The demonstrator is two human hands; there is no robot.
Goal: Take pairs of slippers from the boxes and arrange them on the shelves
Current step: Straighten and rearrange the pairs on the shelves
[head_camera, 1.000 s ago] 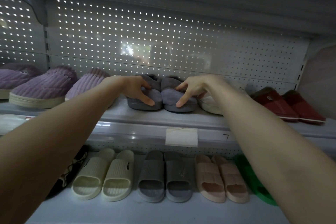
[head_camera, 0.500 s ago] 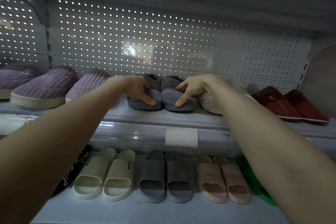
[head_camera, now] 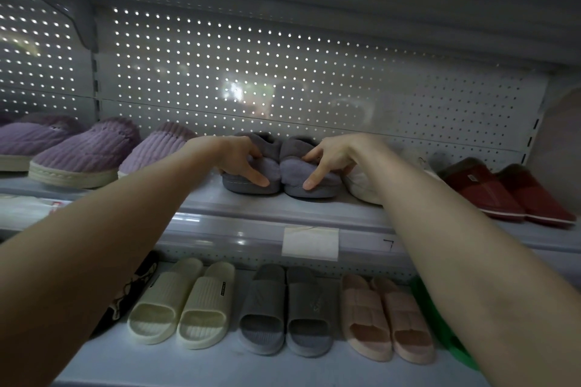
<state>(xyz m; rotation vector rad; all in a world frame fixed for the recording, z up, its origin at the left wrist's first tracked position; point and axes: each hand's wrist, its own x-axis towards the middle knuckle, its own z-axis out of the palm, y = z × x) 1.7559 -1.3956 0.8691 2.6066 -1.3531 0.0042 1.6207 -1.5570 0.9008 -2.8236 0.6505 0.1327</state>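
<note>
A pair of grey fuzzy slippers stands side by side, toes toward me, on the upper shelf (head_camera: 251,209). My left hand (head_camera: 240,159) grips the left grey slipper (head_camera: 272,166), thumb on its top and index finger stretched down to the toe. My right hand (head_camera: 333,157) holds the right grey slipper (head_camera: 290,168) the same way, its other fingers curled down the outer side. Both slippers rest on the shelf, touching each other.
Purple ribbed slippers (head_camera: 85,154) stand left of the pair; a white slipper (head_camera: 361,185) and red slippers (head_camera: 484,185) stand right. The lower shelf holds cream slides (head_camera: 182,305), grey slides (head_camera: 283,311), pink slides (head_camera: 386,317) and a green slide (head_camera: 446,333). A perforated panel (head_camera: 314,78) backs the shelf.
</note>
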